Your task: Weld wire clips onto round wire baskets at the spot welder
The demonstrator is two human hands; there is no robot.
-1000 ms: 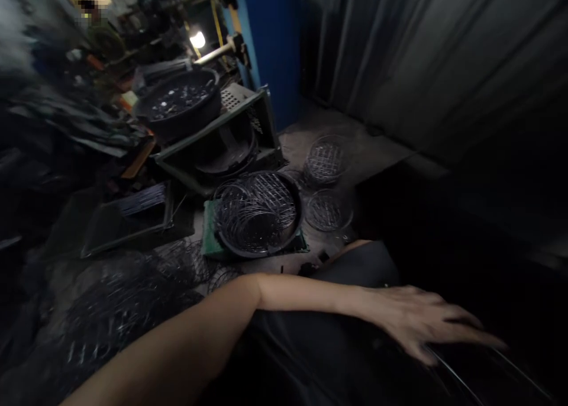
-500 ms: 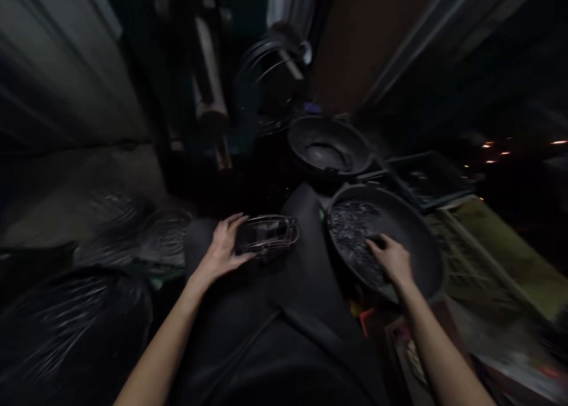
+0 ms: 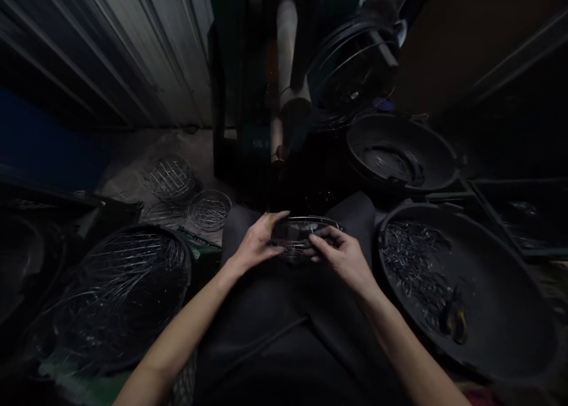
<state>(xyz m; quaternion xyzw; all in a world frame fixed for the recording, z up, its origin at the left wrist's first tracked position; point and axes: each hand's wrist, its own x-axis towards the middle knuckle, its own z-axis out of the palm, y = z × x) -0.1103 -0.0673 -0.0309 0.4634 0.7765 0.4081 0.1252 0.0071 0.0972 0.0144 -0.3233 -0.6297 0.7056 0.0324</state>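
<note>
Round wire frame (image 3: 290,251) is sitting between both hands above the dark apron (image 3: 284,341), left hand (image 3: 258,240) gripping its left side between thumb and fingers; right hand (image 3: 344,257) is curling its fingertips at the right part, too dim to tell whether they are pinching anything. Judging this piece partway, nothing showing it finished; plenty seemingly remaining, with small metal pieces (image 3: 410,258) lying in the right basin (image 3: 501,299) and wirework (image 3: 128,249) filling much of the left basin (image 3: 189,264).
</note>
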